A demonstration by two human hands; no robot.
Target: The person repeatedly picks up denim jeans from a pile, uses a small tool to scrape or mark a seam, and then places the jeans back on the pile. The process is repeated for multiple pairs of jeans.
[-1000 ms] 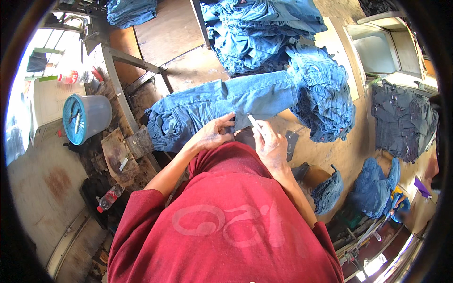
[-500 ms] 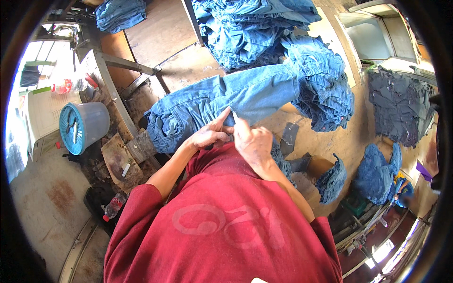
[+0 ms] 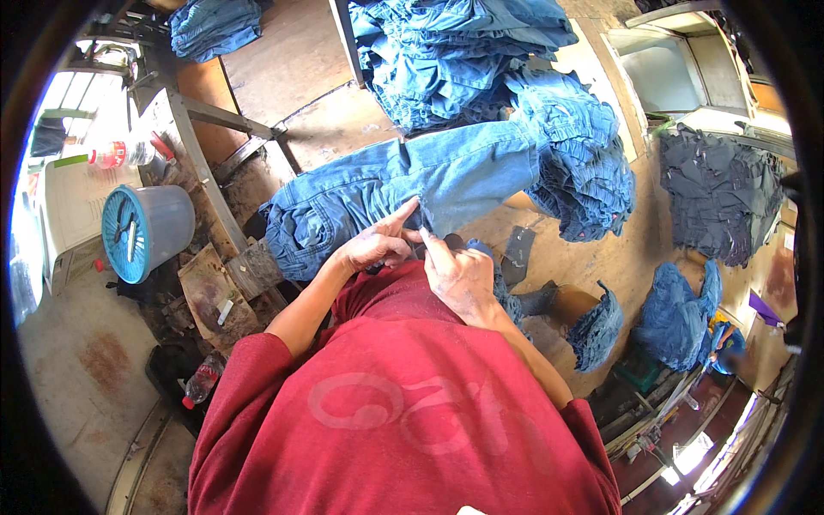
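Note:
A pair of blue jeans [image 3: 343, 202] lies stretched across in front of me, its waistband end at the left. My left hand [image 3: 378, 245] rests on its near edge, index finger stretched out over the denim and the other fingers partly curled. Close beside it, my right hand [image 3: 461, 279] is closed at the near edge of the fabric. Its fingertips point toward the left hand's fingers. Whatever the right hand grips is too small to make out.
Large piles of folded blue jeans [image 3: 446, 60] stand beyond, with another stack [image 3: 584, 154] at the jeans' right end. Dark grey garments [image 3: 717, 193] lie far right. Blue denim bundles [image 3: 674, 313] sit lower right. At the left stand a blue-rimmed bucket [image 3: 163, 227] and a plastic bottle [image 3: 204, 378].
My right hand has moved a little down, toward me, from the denim's surface to its near edge. The left hand stays on the jeans. The whole view has shifted slightly.

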